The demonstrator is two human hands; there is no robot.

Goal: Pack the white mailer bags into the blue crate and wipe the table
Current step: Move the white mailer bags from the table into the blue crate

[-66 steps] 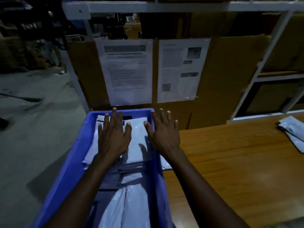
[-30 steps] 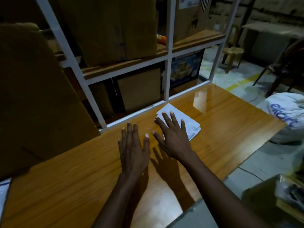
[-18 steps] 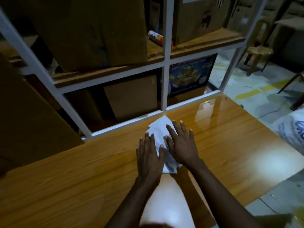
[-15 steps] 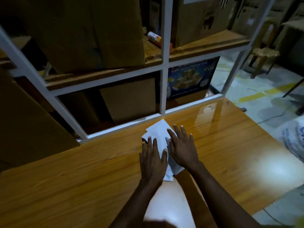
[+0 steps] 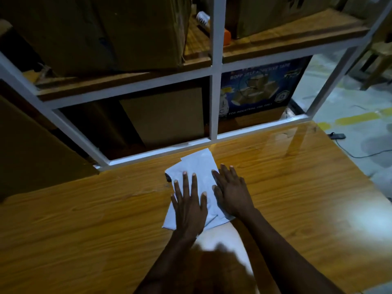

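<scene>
**A:** Status on the hands?

**B:** Both are flat on the white mailer bags (image 5: 198,164), a small stack on the counter (image 5: 84,219) just beside the shelf frame (image 5: 214,102). The left hand (image 5: 188,206) is on top, fingers (image 5: 185,185) straight and spread. The right hand (image 5: 231,194) lies along the stack's right edge, also flat. Nothing is curled round anything, so no hold yet.

**A:** Step?

**B:** Probably gathering the stack for the blue crate. The crate isn't in view.

**A:** How to do it well?

**B:** Square it first, since the bags are fanned with offset corners. It's slick film on a glossy counter, so pressing alone will likely shear the stack. Better to slide it toward the near edge, get thumbs under and lift it as one.

**A:** Anything in the way?

**B:** The far corner sits near the frame's bottom rail; can't tell if it touches. There's a small dark thing (image 5: 168,178) at the stack's left edge, unidentifiable. Behind the frame are cardboard boxes (image 5: 165,115) and a printed tape carton (image 5: 256,90). No cloth in view, so the wipe looks not yet started.
</scene>
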